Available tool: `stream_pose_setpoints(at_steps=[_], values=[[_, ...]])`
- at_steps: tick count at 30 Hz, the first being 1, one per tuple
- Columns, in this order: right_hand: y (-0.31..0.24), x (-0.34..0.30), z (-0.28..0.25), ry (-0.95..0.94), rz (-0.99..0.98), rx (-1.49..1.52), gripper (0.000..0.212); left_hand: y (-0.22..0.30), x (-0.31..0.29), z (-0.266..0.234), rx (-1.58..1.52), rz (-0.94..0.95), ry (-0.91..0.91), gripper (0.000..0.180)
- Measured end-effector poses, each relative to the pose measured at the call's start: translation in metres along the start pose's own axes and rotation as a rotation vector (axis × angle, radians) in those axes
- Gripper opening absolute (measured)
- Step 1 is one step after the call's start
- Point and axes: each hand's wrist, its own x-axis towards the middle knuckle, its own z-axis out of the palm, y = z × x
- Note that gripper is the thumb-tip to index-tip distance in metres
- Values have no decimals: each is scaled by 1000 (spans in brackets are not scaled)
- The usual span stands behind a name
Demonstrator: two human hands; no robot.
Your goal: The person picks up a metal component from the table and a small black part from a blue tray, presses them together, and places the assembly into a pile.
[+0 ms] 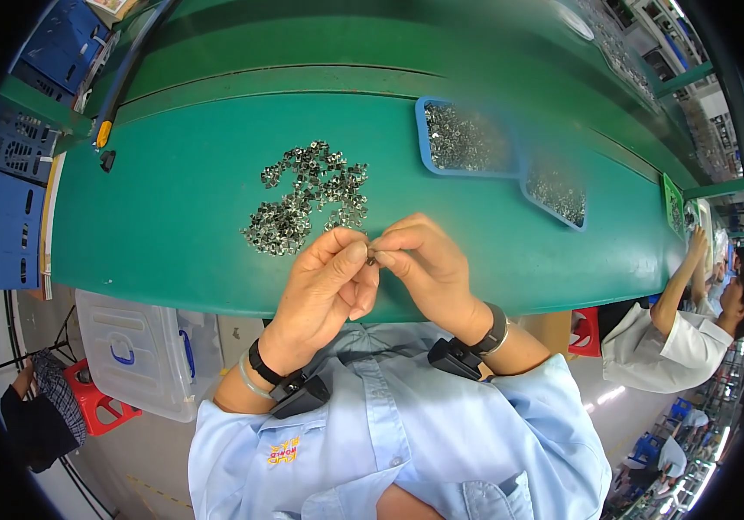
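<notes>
My left hand (330,282) and my right hand (428,264) meet over the near edge of the green table, fingertips pinched together. Between them is a small metal part (372,256), mostly covered by the fingers, so its exact shape does not show. Just beyond my left hand lies a loose pile of small shiny metal parts (281,227), spreading away over the tabletop. Both wrists wear dark bands with black boxes.
Two blue trays (428,160) of small metal parts stand at the back right of the green table (172,191). Blue crates (6,230) are stacked at the left. Below the left edge sits a clear lidded box (129,355) beside a red stool (99,403). Another person (675,338) works at the right.
</notes>
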Motion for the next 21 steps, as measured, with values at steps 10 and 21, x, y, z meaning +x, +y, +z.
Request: stream_pose_setpoints(at_steps=[10,21], values=[[-4,0,-4,-36,-16,-74,15,0,2,-2,18,12,39,11],[-4,-1,-6,-36,-74,-121,26,-3,4,0,103,103,6,15]])
